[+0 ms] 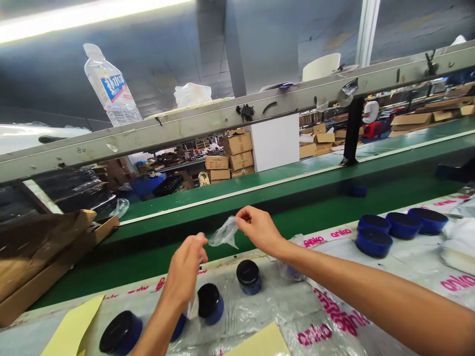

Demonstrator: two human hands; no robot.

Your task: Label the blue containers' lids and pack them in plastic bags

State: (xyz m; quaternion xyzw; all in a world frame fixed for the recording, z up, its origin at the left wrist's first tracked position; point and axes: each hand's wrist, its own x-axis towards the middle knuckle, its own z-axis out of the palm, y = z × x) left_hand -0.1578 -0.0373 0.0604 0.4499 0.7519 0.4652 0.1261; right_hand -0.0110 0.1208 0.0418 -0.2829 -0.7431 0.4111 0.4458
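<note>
A small clear plastic bag point(224, 233) hangs over the near edge of the green conveyor. My right hand point(258, 227) pinches its upper right corner between thumb and fingertips. Just left of the bag is my left hand point(187, 264), its fingers loosely bent and the thumb apart from the index finger; I see nothing held in it. Below the hands, blue jars with black lids stand on the plastic-covered bench: one jar point(249, 277) in the middle, another jar point(210, 303) beside my left wrist, and a third jar point(120, 332) at front left. My left forearm partly hides one more.
Several blue round pieces point(374, 242) sit at the right, near white wrapping point(460, 242). Yellow sheets point(74, 326) lie in front. A cardboard box point(55, 267) stands left. Across the back runs a metal rail point(208, 116) with a water bottle point(111, 86) above the green conveyor point(297, 217).
</note>
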